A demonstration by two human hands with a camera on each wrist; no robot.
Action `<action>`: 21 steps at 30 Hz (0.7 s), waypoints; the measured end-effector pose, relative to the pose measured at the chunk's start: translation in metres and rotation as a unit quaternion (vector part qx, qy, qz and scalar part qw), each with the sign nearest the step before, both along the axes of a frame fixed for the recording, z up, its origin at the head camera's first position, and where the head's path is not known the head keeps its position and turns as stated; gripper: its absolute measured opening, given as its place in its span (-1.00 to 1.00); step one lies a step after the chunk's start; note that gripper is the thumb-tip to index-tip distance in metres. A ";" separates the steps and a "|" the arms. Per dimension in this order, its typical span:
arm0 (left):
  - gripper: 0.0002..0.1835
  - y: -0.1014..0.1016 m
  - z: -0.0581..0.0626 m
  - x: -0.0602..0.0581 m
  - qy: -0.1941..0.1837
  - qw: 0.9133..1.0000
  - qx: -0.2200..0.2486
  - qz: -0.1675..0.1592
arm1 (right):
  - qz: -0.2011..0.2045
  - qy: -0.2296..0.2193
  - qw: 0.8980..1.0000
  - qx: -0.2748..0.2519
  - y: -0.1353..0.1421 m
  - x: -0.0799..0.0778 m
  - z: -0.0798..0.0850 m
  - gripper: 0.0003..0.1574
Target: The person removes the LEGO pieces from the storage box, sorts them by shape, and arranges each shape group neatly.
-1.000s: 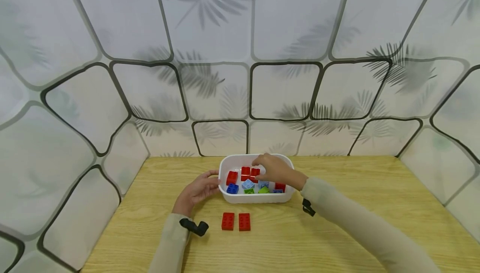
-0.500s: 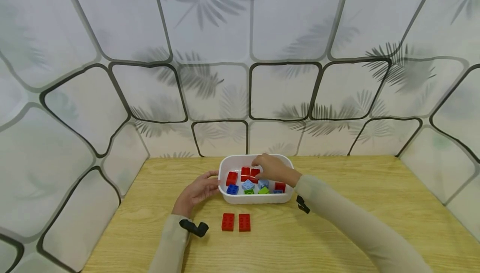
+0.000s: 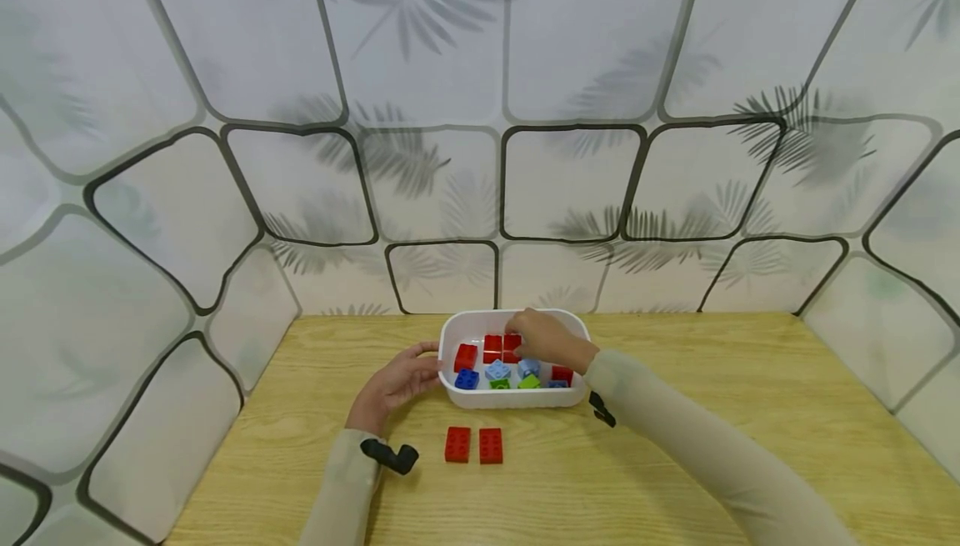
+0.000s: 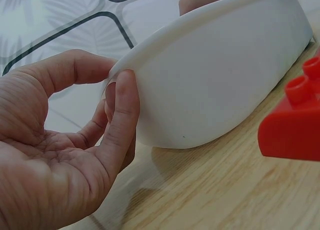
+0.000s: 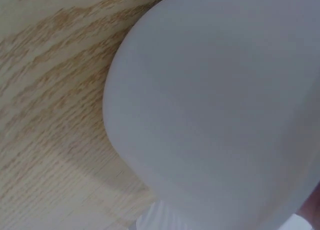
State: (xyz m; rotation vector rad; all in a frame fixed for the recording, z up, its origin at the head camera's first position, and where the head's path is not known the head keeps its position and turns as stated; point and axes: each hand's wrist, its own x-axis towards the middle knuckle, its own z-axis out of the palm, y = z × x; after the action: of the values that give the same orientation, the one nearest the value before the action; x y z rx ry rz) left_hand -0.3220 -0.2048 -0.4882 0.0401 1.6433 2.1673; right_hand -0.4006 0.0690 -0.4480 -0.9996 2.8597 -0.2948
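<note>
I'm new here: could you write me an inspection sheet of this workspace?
Surface: pale wood-grain table.
Things: white bin holding red, blue and green bricks; two red bricks lie in front of it, apart.
Clutter: nothing seen in the head view.
Hands: left hand holds the bin's left end; right hand reaches inside beside a red brick, grip unclear.
Cables: nothing seen.
Surroundings: leaf-print backdrop.

Long pale beige sleeves (image 3: 697, 438), black attachments (image 3: 388, 455) at both wrists, left one round-ended
</note>
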 end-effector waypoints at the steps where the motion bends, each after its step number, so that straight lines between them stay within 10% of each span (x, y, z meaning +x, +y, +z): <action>1: -0.45 0.000 0.000 0.000 0.000 1.000 0.000 0.000 | 0.000 0.002 1.000 0.003 0.000 0.000 0.000 -0.60; 21: -0.48 -0.001 -0.001 -0.001 -0.002 1.000 0.007 -0.002 | -0.014 -0.012 1.000 0.016 -0.005 0.006 0.004 -0.46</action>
State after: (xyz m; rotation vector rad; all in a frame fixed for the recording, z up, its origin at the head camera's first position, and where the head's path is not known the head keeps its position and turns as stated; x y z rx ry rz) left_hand -0.3229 -0.2053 -0.4892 0.0443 1.6242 2.1742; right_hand -0.3945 0.0645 -0.4443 -0.9437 2.8493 -0.2607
